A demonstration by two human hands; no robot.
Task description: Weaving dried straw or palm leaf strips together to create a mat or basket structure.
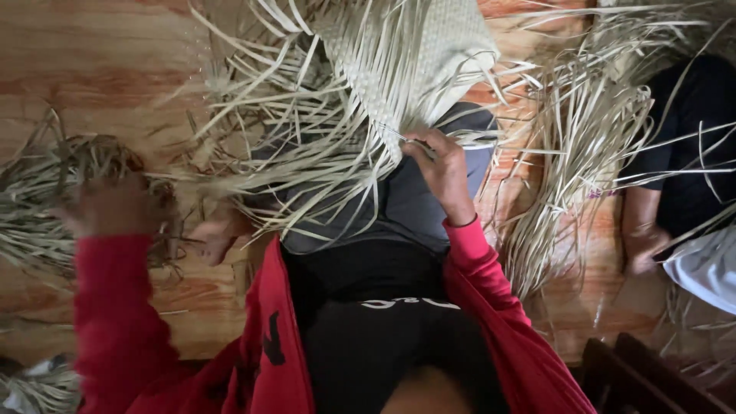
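A half-woven pale straw mat [414,54] lies over my lap, with long loose strips [307,161] fanning out from its edge. My right hand [438,167] pinches a thin strip at the mat's woven edge. My left hand [115,205], blurred, reaches out to the left into a pile of dry straw strips [46,192] on the wooden floor and closes on some of them. I wear a red jacket and grey trousers.
Another person in dark clothes sits at the right, one arm [640,230] resting on the floor. More straw strips [575,153] lie between us. A dark wooden object [636,376] is at the bottom right. The floor [100,69] is wooden boards.
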